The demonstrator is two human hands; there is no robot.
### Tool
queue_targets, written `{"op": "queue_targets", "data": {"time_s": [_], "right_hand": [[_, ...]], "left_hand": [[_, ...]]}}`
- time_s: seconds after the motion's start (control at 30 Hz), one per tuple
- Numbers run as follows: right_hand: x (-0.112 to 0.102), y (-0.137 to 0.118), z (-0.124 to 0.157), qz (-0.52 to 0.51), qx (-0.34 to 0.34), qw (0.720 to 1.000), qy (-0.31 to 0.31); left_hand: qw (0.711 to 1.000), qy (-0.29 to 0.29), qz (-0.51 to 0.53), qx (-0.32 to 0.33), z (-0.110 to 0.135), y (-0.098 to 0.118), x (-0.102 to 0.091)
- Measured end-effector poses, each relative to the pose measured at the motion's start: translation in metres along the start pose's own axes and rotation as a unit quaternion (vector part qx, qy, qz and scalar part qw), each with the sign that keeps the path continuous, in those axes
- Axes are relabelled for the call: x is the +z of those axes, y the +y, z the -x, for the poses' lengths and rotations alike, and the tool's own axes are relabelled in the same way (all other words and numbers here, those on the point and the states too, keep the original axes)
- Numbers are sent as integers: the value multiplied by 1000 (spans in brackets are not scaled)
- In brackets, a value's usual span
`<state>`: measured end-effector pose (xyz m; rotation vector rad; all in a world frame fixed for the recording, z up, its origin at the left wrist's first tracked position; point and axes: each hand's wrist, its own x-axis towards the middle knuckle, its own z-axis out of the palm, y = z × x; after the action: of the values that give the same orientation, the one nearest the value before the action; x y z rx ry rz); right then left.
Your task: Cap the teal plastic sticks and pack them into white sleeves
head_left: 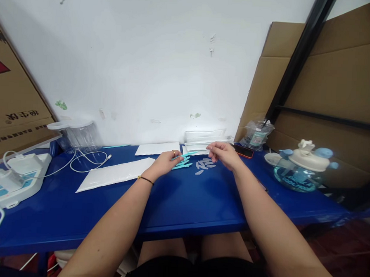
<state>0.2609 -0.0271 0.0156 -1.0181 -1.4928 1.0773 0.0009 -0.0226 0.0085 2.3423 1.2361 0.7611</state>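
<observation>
My left hand (pixel 167 162) is closed on a thin teal stick (pixel 188 154), whose pointed end sticks out to the right past the fingertips. Below it lies a loose pile of similar teal sticks (pixel 183 165), partly covered by that hand. My right hand (pixel 221 153) is held in a pinch a little to the right of the stick's tip, apart from it. Whatever those fingers hold, if anything, is too small to make out. Several small translucent strips (pixel 204 164) are scattered on the blue table (pixel 194 205) between and below the hands.
White packets lie left (pixel 115 174) and behind (pixel 156 148); a white tray (pixel 205 136) stands against the wall. A power strip (pixel 24 179) with cables and clear tubs (pixel 82 135) are left. Rightward are a phone (pixel 244 151), a wrapped cup (pixel 258 136) and a teal water bottle (pixel 301 171).
</observation>
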Motion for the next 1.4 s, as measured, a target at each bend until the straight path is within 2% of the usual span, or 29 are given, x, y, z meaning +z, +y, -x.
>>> {"op": "queue_targets", "data": {"time_s": [0.17, 0.33, 0.43, 0.83, 0.93, 1.03, 1.1, 1.2, 1.3, 1.4], "right_hand": [[1, 2, 0, -53, 3, 998, -19], [5, 7, -4, -43, -9, 999, 19], [7, 11, -6, -41, -29, 999, 22], [19, 16, -5, -26, -14, 999, -26], [23, 14, -3, -11, -3, 999, -52], [20, 10, 0, 45, 11, 992, -117], [15, 9, 1, 108, 20, 978, -180], [9, 11, 2, 196, 8, 955, -220], [6, 16, 0, 289, -34, 931, -221], [8, 19, 0, 368, -61, 899, -230]], "left_hand": [[1000, -8, 7, -8, -1, -2, 0], [1000, -7, 10, -16, -2, -1, 0], [1000, -13, 16, -10, -1, -1, 1], [998, -19, 57, -1, -2, 1, 5], [994, -57, 88, -28, -1, 4, 8], [981, -143, 118, -59, 1, 7, 10], [975, -194, 90, -55, 3, 9, 11], [974, -223, 15, -31, 7, 12, 11], [979, -203, -30, -23, 8, 12, 9], [988, -104, -113, -31, 5, 4, 6]]}}
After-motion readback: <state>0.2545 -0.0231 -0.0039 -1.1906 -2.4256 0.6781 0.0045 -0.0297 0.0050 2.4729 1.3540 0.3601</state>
